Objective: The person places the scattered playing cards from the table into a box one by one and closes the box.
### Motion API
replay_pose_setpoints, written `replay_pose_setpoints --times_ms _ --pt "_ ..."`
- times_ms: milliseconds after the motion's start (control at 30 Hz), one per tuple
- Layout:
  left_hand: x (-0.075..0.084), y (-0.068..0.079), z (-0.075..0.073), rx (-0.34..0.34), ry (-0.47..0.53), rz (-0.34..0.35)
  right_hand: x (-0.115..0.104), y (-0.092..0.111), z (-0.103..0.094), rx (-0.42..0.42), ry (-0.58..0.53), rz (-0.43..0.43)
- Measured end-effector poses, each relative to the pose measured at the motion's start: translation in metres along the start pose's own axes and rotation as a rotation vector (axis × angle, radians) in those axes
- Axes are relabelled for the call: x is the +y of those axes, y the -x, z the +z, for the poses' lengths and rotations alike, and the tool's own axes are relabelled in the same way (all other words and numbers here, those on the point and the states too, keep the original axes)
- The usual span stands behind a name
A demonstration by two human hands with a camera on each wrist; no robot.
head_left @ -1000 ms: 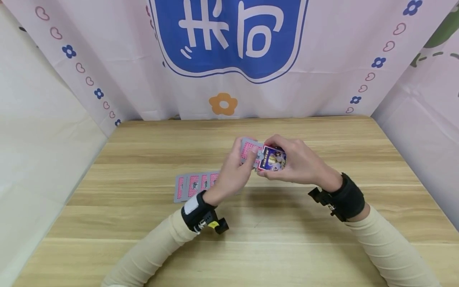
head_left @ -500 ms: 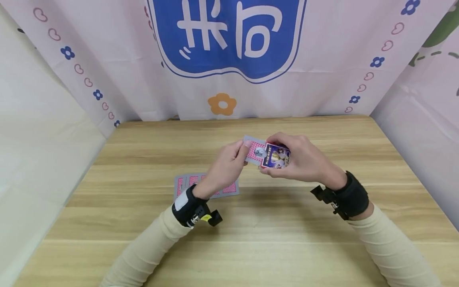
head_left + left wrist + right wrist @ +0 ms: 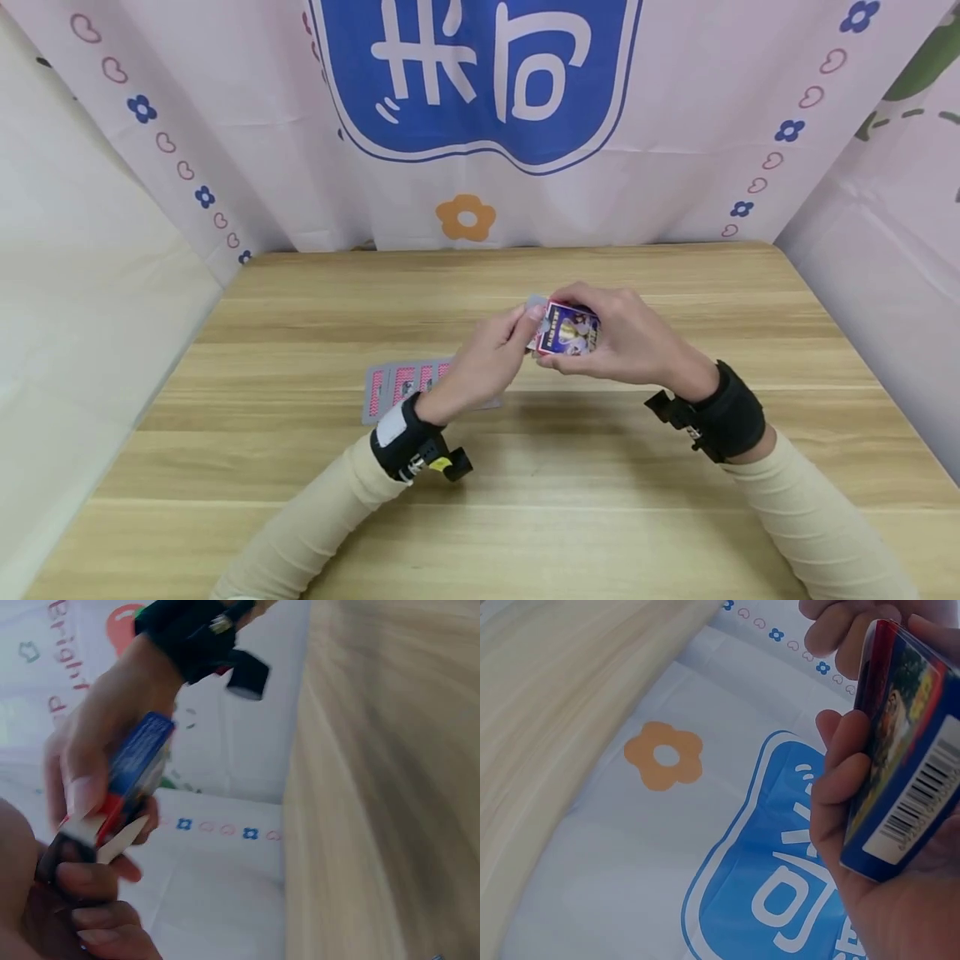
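Above the table, my right hand (image 3: 637,337) grips a small playing card box (image 3: 572,332) by its edges, dark blue with a red and white border. My left hand (image 3: 480,362) is at the box's left end, its thumb pressed on a grey-edged, pink-backed playing card (image 3: 535,302). Only a short strip of that card shows between the thumb and the box. A pale flap (image 3: 124,840) stands out at the box's end in the left wrist view. The right wrist view shows a barcode (image 3: 922,799) on the box. Left fingers partly hide the box's mouth.
Face-down pink-backed cards (image 3: 378,396) lie overlapped in a row on the wooden table (image 3: 600,517), partly under the left forearm and hand. A white printed cloth (image 3: 300,192) hangs behind the table.
The left hand drew left with the card showing longer, then came back right against the box. Less of the card shows now. The right hand and box shifted only slightly.
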State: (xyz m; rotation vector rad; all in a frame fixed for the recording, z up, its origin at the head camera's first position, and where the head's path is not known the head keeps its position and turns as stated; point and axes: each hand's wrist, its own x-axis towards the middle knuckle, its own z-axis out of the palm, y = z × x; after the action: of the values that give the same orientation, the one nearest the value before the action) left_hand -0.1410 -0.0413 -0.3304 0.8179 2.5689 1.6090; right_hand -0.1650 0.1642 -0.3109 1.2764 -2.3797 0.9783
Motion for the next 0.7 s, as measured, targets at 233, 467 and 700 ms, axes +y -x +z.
replay_pose_setpoints --times_ms 233,467,700 --pt "0.002 -0.004 -0.023 -0.026 0.125 -0.016 -0.001 0.001 -0.008 0.009 0.016 0.032" --pt "0.002 -0.004 -0.029 -0.139 0.082 -0.034 -0.003 -0.001 -0.008 -0.002 -0.012 0.017" --pt "-0.002 -0.004 -0.022 -0.217 0.185 -0.062 -0.022 -0.005 -0.009 -0.002 -0.015 -0.019"
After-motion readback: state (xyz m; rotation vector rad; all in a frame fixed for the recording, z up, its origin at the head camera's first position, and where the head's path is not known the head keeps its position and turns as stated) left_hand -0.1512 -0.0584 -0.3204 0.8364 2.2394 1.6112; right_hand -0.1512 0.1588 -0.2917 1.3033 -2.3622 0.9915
